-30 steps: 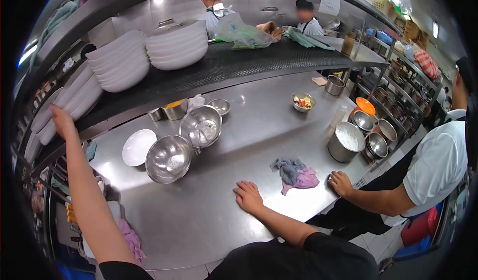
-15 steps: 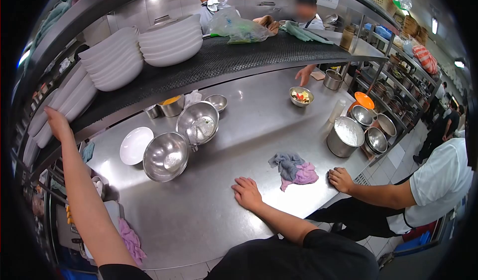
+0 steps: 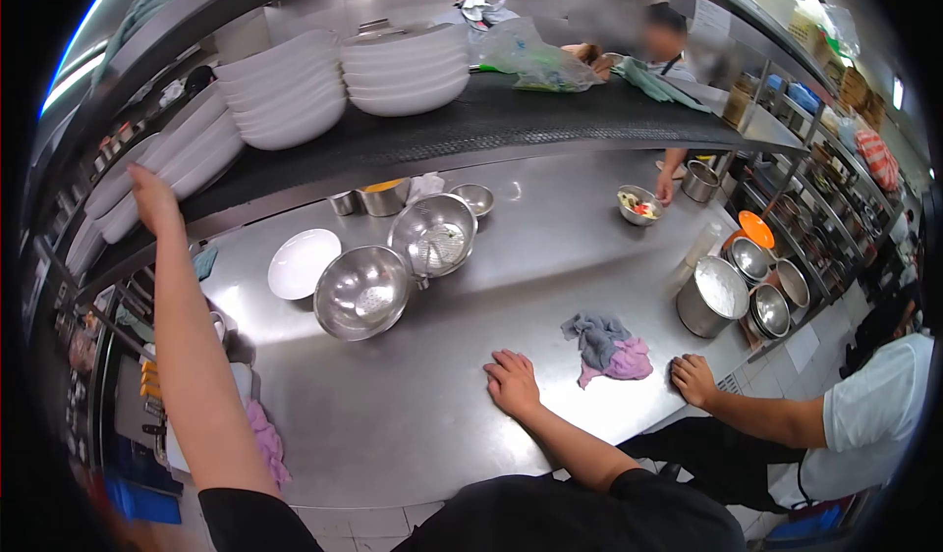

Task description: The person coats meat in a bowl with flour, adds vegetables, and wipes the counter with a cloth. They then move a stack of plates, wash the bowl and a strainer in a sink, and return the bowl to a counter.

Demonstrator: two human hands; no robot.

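At the left end of the raised shelf, my left hand (image 3: 155, 201) has its fingers around the edge of a white dish (image 3: 201, 159) in a leaning stack. Its fingertips are partly hidden. My right hand (image 3: 513, 383) rests palm down on the steel counter (image 3: 413, 414), fingers stretched out, holding nothing. Right of it lies a crumpled grey and pink cloth (image 3: 611, 348). Farther up the counter are a white oval plate (image 3: 303, 263), a steel bowl (image 3: 361, 295) and a perforated steel colander (image 3: 432, 235).
Stacks of white bowls (image 3: 408, 71) stand on the black shelf mat (image 3: 393, 130). A co-worker's hand (image 3: 668, 187) is at a small bowl of food (image 3: 638, 206). Another person's hand (image 3: 694, 380) rests at the counter's right edge, below a pot of white contents (image 3: 712, 297).
The whole view has shifted, moving the scene rightward. The co-worker's hand across the counter has come down beside the food bowl. My left hand stays at the dishes; my right stays on the counter.
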